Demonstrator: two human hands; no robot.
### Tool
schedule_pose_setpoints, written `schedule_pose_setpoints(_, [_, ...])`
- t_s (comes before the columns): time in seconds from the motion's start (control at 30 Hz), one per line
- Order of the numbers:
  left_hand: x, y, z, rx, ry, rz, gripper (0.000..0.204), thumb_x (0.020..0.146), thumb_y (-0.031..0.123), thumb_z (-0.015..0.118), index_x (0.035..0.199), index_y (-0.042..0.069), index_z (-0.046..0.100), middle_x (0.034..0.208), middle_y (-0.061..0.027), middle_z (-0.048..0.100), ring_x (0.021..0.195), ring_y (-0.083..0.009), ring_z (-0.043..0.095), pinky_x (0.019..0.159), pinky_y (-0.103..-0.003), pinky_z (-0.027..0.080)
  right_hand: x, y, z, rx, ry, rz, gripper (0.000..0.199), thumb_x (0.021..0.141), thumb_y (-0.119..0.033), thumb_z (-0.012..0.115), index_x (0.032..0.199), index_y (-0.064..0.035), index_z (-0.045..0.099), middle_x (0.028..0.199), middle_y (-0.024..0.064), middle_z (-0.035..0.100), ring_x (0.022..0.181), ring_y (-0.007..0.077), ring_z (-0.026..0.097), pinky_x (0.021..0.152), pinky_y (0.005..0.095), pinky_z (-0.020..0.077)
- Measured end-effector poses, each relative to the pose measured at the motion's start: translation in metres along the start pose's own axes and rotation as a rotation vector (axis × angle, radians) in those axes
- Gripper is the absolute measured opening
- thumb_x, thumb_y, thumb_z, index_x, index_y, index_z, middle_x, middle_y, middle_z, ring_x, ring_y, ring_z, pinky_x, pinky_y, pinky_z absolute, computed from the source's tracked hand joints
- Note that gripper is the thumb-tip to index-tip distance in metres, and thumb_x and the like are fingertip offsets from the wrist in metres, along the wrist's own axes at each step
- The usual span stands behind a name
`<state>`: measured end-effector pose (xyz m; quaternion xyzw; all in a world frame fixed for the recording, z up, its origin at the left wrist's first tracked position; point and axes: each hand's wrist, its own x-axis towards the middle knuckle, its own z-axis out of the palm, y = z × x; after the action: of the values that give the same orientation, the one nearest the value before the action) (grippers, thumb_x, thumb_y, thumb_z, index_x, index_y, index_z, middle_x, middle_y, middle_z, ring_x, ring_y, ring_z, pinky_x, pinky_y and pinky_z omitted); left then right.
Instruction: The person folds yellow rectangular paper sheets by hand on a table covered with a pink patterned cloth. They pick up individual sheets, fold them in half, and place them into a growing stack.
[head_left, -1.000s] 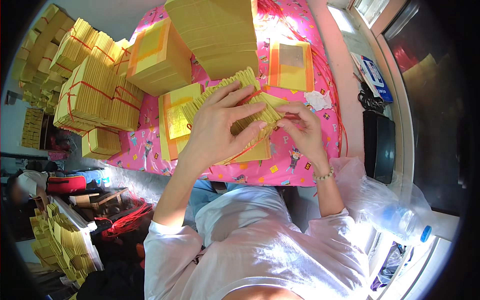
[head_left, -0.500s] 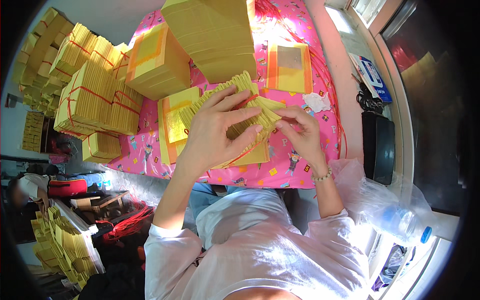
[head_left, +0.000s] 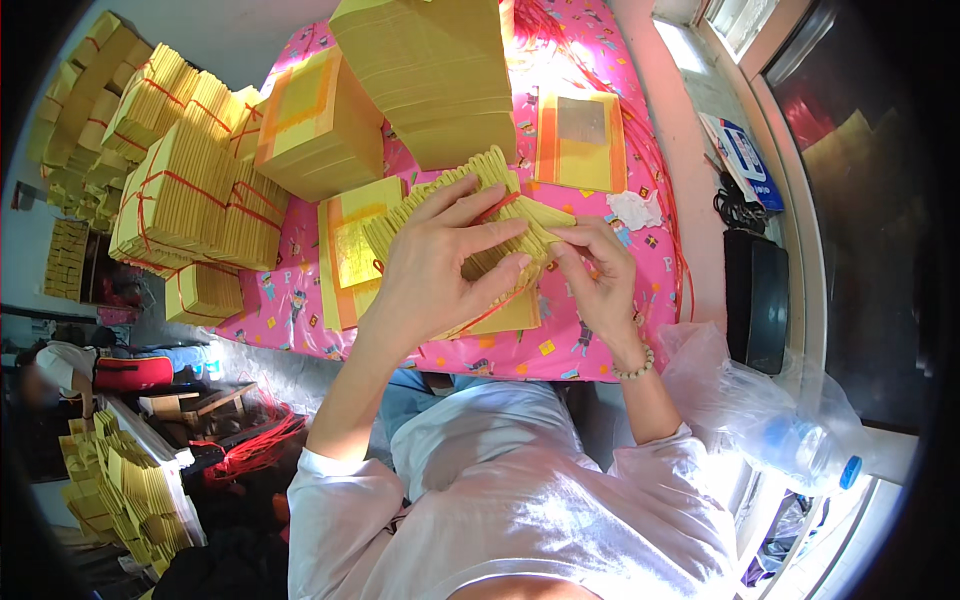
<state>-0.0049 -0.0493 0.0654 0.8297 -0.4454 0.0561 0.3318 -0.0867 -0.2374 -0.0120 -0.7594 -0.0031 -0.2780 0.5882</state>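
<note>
A bundle of folded yellow paper (head_left: 492, 172) stands near the front of the table, with a red string (head_left: 498, 208) round it. My left hand (head_left: 440, 262) lies over its left side, fingers across the top and thumb along the near face, gripping it. At the bundle's right end, my right hand (head_left: 603, 268) pinches a yellow corner between thumb and fingertips. Part of the bundle is hidden by my left hand. Under and left of it lie flat yellow sheets with an orange border (head_left: 343, 215).
Tall yellow paper stacks (head_left: 425, 85) rise just beyond my hands. Red-tied bundles (head_left: 170, 205) fill the left side. A bordered sheet stack (head_left: 580, 140) and crumpled tissue (head_left: 632, 208) lie right. A plastic bottle (head_left: 815, 450) sits lower right. Another person (head_left: 68, 370) is far left.
My right hand has shifted slightly left and its fingers have curled a little closer at the bundle's end. My left hand keeps its grip; the whole view has moved slightly.
</note>
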Motion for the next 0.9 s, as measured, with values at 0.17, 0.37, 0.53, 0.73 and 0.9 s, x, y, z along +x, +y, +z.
schedule_pose_setpoints(0.17, [-0.001,0.001,0.001,-0.001,0.000,-0.007,0.032,0.078,0.028,0.075,0.106,0.012,0.074,0.126,-0.0143,0.062,0.122,-0.0380,0.053,0.102,-0.044,0.044,0.002,-0.002,0.006,0.092,0.033,0.068,0.014,0.086,0.002,0.065,0.099,-0.0002,0.068,0.091,0.0084,0.063,0.087,0.0173,0.061,0.078,0.0278,0.0484])
schedule_pose_setpoints(0.37, [-0.003,-0.004,0.002,0.013,0.014,0.003,0.035,0.079,0.033,0.072,0.106,0.012,0.074,0.126,-0.0138,0.062,0.121,-0.0378,0.053,0.101,-0.044,0.044,-0.002,-0.009,0.007,-0.023,0.016,-0.005,0.014,0.087,0.001,0.065,0.100,-0.0005,0.069,0.093,0.0094,0.063,0.088,0.0182,0.061,0.078,0.0279,0.0485])
schedule_pose_setpoints(0.53, [0.000,0.008,-0.003,0.016,0.054,0.063,0.034,0.083,0.026,0.069,0.115,0.016,0.071,0.132,-0.0123,0.058,0.123,-0.0373,0.050,0.104,-0.047,0.040,-0.005,-0.003,-0.001,0.029,-0.015,-0.026,0.018,0.091,-0.001,0.060,0.109,-0.0015,0.066,0.101,0.0096,0.065,0.093,0.0167,0.063,0.080,0.0277,0.0506])
schedule_pose_setpoints(0.73, [-0.002,0.001,-0.001,0.132,-0.042,0.181,0.031,0.087,0.024,0.064,0.117,0.019,0.069,0.133,-0.0106,0.057,0.121,-0.0374,0.049,0.102,-0.049,0.040,-0.001,-0.009,0.004,0.168,-0.009,0.095,0.024,0.095,-0.003,0.057,0.119,-0.0016,0.061,0.104,0.0083,0.065,0.095,0.0143,0.064,0.082,0.0274,0.0538])
schedule_pose_setpoints(0.9, [-0.001,0.002,-0.001,0.131,-0.037,0.160,0.028,0.087,0.025,0.065,0.113,0.018,0.071,0.131,-0.0103,0.058,0.120,-0.0364,0.051,0.101,-0.048,0.041,0.002,-0.005,0.001,-0.086,-0.053,-0.036,0.023,0.093,-0.001,0.059,0.115,-0.0004,0.062,0.100,0.0100,0.066,0.088,0.0156,0.067,0.074,0.0281,0.0557])
